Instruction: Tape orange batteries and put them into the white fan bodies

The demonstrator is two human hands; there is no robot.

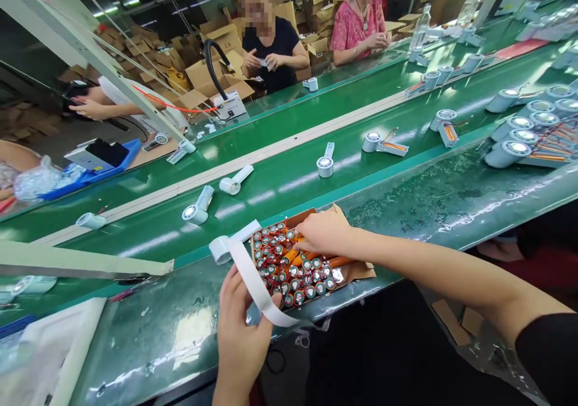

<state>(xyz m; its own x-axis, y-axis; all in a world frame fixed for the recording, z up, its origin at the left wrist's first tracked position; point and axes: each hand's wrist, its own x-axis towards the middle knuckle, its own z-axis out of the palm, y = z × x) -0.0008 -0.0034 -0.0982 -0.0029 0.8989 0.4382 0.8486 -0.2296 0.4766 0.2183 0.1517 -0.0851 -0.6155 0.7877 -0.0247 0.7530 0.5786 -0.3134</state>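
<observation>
My left hand (246, 327) is closed on a white strip of tape (253, 282), which curves in a loop past the thumb and trails toward the bench edge. Inside a shallow cardboard box (363, 271), many orange cylindrical batteries (294, 259) with red wires stand packed, their green-ringed ends facing up. My right hand (326, 231) reaches into the box from the right, fingers closed around an orange battery at the far side; the fingertips are partly hidden. Just left of the box, a pale blue handheld fan housing (220, 249) lies at the edge of the belt.
A green conveyor belt (275, 207) runs behind the bench, carrying several fan housings (325, 165). More fans (510, 152) with wires crowd the right. A metal beam (85, 260) juts in at left above a white tray (67, 346). Co-workers (275, 50) sit across the belt.
</observation>
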